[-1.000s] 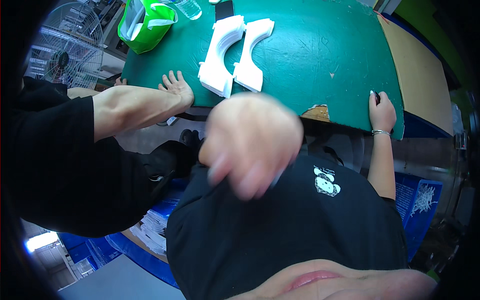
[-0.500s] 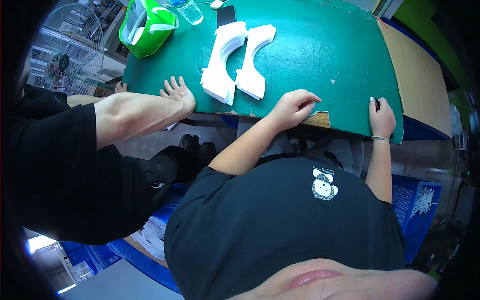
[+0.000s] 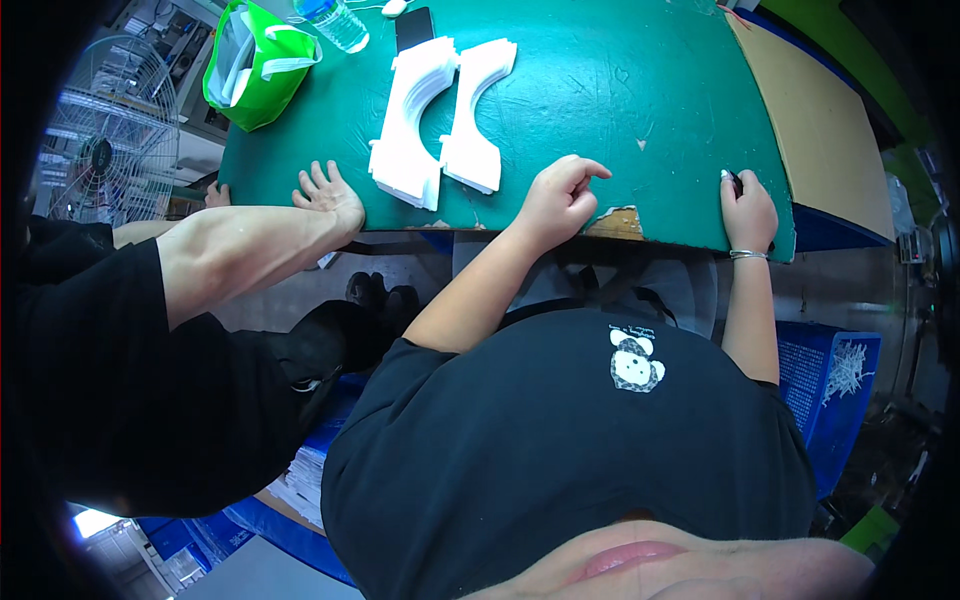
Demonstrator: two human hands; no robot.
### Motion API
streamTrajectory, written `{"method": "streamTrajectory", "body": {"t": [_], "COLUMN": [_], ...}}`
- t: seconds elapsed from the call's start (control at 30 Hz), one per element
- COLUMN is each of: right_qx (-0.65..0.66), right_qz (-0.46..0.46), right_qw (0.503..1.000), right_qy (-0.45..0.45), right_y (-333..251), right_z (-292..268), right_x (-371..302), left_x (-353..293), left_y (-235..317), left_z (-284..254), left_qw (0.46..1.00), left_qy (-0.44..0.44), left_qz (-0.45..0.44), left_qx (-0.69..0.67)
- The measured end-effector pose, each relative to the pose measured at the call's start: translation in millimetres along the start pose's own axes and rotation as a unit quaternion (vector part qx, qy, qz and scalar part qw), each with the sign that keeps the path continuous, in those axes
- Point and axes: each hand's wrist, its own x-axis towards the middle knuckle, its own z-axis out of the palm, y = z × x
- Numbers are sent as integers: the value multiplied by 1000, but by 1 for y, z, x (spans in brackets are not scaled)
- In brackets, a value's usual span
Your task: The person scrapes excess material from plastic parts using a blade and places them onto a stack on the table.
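Observation:
My left hand (image 3: 560,203) is at the front edge of the green table, its index finger stretched out and the other fingers loosely curled, holding nothing I can see. Farther right, my right hand (image 3: 749,212) rests on the table near its corner, fingers closed around a small black object (image 3: 738,184) mostly hidden by them. Left of my left hand lie two stacks of white curved cut-out sheets, a thicker stack (image 3: 405,150) and a thinner stack (image 3: 475,155). Neither hand touches them.
A co-worker's hand (image 3: 331,198) leans on the table edge at left. Behind are a green bag (image 3: 285,95), a water bottle (image 3: 340,25) and a black phone (image 3: 413,28). A tan board (image 3: 815,120) borders the right side. A fan (image 3: 100,150) stands at far left; blue crates (image 3: 850,400) are below.
The whole view has shifted, so the table and stacks appear farther left. My left hand has risen slightly, its index finger straighter. My right hand keeps its grip.

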Motion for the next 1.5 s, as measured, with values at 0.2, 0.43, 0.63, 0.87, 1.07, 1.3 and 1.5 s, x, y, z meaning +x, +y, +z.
{"method": "streamTrajectory", "body": {"t": [0.2, 0.43, 0.63, 0.87, 1.07, 1.3, 1.5], "right_qx": [5, 9, 10, 7, 10, 7, 11], "right_qz": [-4, -10, -7, -2, -3, -8, -12], "right_qw": [1000, 1000, 1000, 1000, 1000, 1000, 1000], "right_qy": [5, 8, 1, -4, -4, -2, 3], "right_y": [2, 2, 3, 2, 2, 3, 4], "right_z": [1, 0, -1, 0, 0, 0, 2], "right_x": [0, 0, -1, -1, 0, 0, 0], "left_x": [2, 3, 3, 2, 2, 3, 2], "left_y": [-1, 2, 2, 1, 0, 2, 3], "left_z": [2, 3, 3, 3, 3, 2, 2], "left_qw": [1000, 1000, 1000, 1000, 1000, 1000, 1000], "left_qy": [8, 1, -7, -5, -7, -10, -12], "left_qz": [-5, -1, -4, -6, -3, -4, -7], "left_qx": [6, 23, 24, 19, 20, 14, 15]}}
